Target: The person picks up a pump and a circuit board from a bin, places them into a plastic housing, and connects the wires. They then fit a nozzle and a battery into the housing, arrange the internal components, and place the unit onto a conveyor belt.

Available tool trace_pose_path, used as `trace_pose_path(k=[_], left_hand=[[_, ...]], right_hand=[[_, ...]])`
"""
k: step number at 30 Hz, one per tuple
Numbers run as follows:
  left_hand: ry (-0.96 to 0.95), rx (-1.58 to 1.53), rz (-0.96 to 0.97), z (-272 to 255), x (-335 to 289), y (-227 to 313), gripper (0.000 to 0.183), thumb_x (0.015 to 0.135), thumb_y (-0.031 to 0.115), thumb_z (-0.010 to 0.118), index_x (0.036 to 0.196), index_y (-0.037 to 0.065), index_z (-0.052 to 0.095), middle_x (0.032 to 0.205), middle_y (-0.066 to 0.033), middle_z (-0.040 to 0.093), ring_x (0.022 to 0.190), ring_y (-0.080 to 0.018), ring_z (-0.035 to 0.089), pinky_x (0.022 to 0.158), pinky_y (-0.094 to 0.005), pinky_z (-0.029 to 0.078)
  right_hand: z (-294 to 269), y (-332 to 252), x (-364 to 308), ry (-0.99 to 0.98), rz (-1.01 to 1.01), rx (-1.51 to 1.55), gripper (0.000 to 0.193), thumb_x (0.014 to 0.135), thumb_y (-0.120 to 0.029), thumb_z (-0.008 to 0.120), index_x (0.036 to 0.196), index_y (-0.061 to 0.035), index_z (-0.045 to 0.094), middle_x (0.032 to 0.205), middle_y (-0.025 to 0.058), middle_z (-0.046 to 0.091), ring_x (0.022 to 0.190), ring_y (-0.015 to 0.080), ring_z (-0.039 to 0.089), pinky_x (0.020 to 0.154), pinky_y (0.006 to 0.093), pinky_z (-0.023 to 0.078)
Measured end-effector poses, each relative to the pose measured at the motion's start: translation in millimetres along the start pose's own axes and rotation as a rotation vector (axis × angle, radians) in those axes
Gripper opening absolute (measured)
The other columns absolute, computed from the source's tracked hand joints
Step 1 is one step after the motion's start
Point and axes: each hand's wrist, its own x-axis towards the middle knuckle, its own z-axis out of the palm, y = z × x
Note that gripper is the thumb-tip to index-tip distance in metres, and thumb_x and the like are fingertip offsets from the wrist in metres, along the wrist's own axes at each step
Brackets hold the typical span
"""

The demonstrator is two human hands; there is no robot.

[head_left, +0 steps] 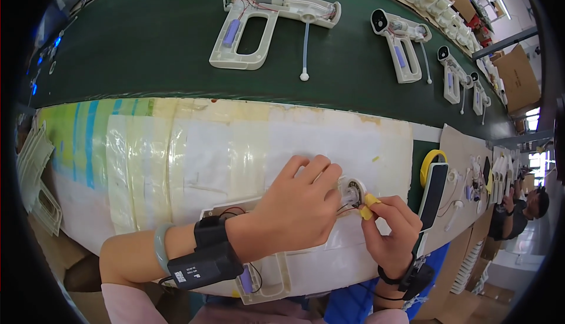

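Seen from the head, the white shell lies on the papered bench right in front of the person, mostly hidden under the left hand and arm. The right hand has its thumb and finger pinched on a small bit of yellow tape, close by the shell's round end. The left hand is bent over the shell near that end, and I can't tell if its fingers hold anything. The red wire is very near the tape, so it might come loose if the tape sticks to it and gets pulled. The tape might also fold up and stick to itself. The black box on the left arm is over the shell and might catch on wires. The phone and the yellow roll are near the right hand, so it might bump them. Farther off, more white shells lie on the green table, and another person is far to the right
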Motion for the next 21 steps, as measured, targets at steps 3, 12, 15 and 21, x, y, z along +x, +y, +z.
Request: trace_pose_path(k=[3, 12, 15, 21], left_hand=[[0.004, -0.017, 0.0, -1.3, 0.6, -0.5, 0.011, 0.07, 0.01, 0.068, 0.071, 0.001, 0.062, 0.099, -0.012, 0.058, 0.098, -0.0296, 0.054, 0.084, -0.0397, 0.043], [0.016, -0.073, 0.005, -0.4, 0.2, -1.2, 0.01, 0.069, 0.01, 0.068, 0.071, 0.001, 0.063, 0.096, -0.0105, 0.058, 0.094, -0.0284, 0.054, 0.079, -0.0378, 0.043], [0.004, -0.076, -0.001, 0.2, 0.4, -2.1, 0.01, 0.069, 0.01, 0.068, 0.07, 0.001, 0.063, 0.095, -0.0104, 0.058, 0.093, -0.0282, 0.054, 0.078, -0.0374, 0.042], [0.024, -0.087, -0.002, 0.4, -1.3, -4.3, 0.009, 0.068, 0.009, 0.068, 0.068, 0.002, 0.063, 0.094, -0.0103, 0.057, 0.094, -0.0278, 0.054, 0.077, -0.0369, 0.042]], right_hand=[[-2.3, -1.4, 1.5, -0.008, 0.021, 0.018, 0.019, 0.07, 0.013, 0.07, 0.087, 0.0066, 0.064, 0.083, 0.0144, 0.065, 0.068, 0.0188, 0.065, 0.063, 0.0256, 0.05], [-5.2, 1.5, 3.0, -0.073, 0.066, 0.051, 0.018, 0.071, 0.013, 0.07, 0.087, 0.006, 0.063, 0.083, 0.014, 0.065, 0.069, 0.0183, 0.064, 0.064, 0.0251, 0.05], [-3.0, 3.5, 1.3, -0.074, 0.067, 0.056, 0.018, 0.072, 0.013, 0.07, 0.087, 0.006, 0.063, 0.083, 0.0139, 0.065, 0.069, 0.018, 0.064, 0.064, 0.025, 0.05], [-2.6, -1.1, 4.5, -0.068, 0.061, 0.045, 0.019, 0.071, 0.013, 0.07, 0.087, 0.006, 0.063, 0.082, 0.0136, 0.065, 0.068, 0.0176, 0.064, 0.064, 0.0249, 0.05]])
